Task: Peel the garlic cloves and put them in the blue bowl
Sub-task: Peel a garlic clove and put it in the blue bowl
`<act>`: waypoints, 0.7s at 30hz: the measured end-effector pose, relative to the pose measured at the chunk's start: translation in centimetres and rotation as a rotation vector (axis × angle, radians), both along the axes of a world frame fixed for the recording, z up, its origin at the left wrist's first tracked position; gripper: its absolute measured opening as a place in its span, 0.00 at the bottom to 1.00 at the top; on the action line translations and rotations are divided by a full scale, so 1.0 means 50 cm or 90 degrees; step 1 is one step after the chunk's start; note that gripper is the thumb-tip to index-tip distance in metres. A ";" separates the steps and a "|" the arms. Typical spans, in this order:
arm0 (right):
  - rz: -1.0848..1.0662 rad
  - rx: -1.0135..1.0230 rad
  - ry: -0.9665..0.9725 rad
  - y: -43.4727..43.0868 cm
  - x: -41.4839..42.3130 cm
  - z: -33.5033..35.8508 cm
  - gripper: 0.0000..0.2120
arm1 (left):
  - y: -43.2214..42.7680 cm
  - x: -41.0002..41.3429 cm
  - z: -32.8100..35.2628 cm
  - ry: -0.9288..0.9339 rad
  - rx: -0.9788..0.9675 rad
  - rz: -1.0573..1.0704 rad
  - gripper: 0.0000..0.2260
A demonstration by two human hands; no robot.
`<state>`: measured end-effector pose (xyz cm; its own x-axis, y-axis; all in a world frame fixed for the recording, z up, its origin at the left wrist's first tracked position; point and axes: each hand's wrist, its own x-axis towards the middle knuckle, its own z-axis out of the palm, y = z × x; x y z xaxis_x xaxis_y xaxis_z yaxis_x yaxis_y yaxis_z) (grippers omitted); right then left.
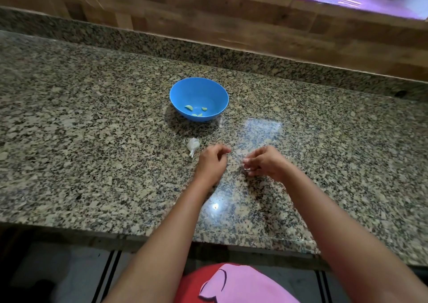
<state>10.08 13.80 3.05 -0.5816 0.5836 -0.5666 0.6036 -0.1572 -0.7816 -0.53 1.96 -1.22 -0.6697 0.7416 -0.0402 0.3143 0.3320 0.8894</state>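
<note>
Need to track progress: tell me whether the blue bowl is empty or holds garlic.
Not empty. The blue bowl stands upright on the granite counter with a few pale peeled cloves on its bottom.

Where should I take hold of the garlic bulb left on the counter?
Grip the garlic bulb across its rounded white body, coming from above with the left hand, which is nearest. It lies on its side with the thin stem pointing toward you; the stem looks too slender for a firm hold.
</note>
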 end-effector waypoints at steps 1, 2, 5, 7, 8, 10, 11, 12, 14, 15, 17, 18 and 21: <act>0.006 0.019 -0.030 0.003 -0.003 -0.002 0.03 | -0.001 0.002 -0.007 0.049 -0.009 -0.018 0.09; 0.014 0.041 -0.061 0.006 -0.006 -0.005 0.03 | -0.004 0.004 -0.015 0.100 -0.018 -0.037 0.10; 0.041 0.115 -0.139 0.012 -0.022 -0.008 0.07 | -0.018 0.012 -0.038 0.223 -0.041 -0.064 0.12; 0.072 0.170 -0.183 0.010 -0.036 -0.006 0.08 | -0.024 0.019 -0.049 0.290 -0.060 -0.067 0.14; 0.090 0.202 -0.208 0.009 -0.041 -0.004 0.08 | -0.025 0.022 -0.053 0.314 -0.070 -0.070 0.15; 0.126 0.250 -0.253 0.007 -0.051 0.001 0.09 | -0.023 0.024 -0.057 0.332 -0.085 -0.074 0.15; 0.141 0.260 -0.267 0.007 -0.056 0.003 0.09 | -0.021 0.024 -0.059 0.334 -0.087 -0.076 0.15; 0.155 0.267 -0.277 0.008 -0.060 0.003 0.09 | -0.020 0.024 -0.059 0.336 -0.084 -0.077 0.15; 0.179 0.279 -0.293 0.008 -0.069 0.006 0.09 | -0.019 0.023 -0.062 0.342 -0.074 -0.077 0.15; 0.194 0.289 -0.305 0.005 -0.074 0.008 0.09 | -0.019 0.023 -0.062 0.345 -0.068 -0.074 0.15; 0.233 0.313 -0.334 -0.001 -0.086 0.013 0.06 | -0.021 0.024 -0.058 0.338 -0.071 -0.071 0.15; 0.253 0.329 -0.347 -0.005 -0.091 0.016 0.04 | -0.023 0.024 -0.056 0.334 -0.076 -0.074 0.16; 0.292 0.376 -0.378 -0.012 -0.098 0.018 0.03 | -0.025 0.025 -0.055 0.329 -0.085 -0.079 0.17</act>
<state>5.18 13.18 3.95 -0.5373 0.6562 -0.5298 0.8319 0.5155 -0.2052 0.71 0.71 -3.97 -0.5350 0.8273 0.1714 0.7433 0.3645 0.5609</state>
